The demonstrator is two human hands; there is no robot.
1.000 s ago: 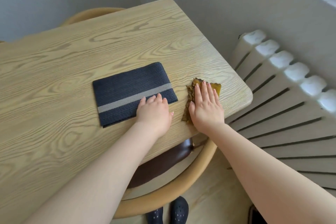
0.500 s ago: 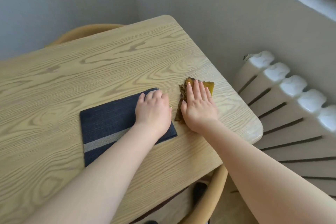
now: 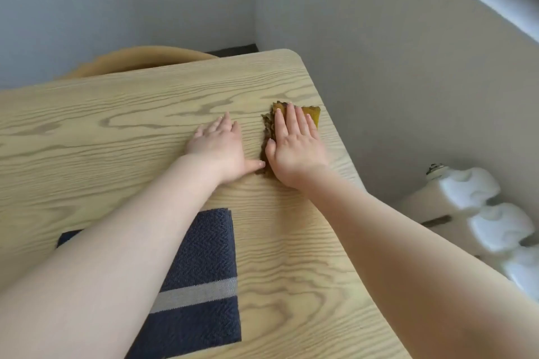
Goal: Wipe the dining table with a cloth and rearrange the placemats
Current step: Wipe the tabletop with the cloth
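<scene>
Cloth (image 3: 312,115) lies under right hand (image 3: 294,144) near table (image 3: 116,137) edge.

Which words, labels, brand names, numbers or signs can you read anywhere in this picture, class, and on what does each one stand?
None: no text shows in this view.
The dark blue woven placemat bears only a plain grey stripe.
The mustard-yellow cloth, light wooden table and white radiator carry no lettering.

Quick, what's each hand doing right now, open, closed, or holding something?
Left hand: open, flat on the bare table, holding nothing.
Right hand: open, straight fingers pressing the cloth onto the table.
</scene>
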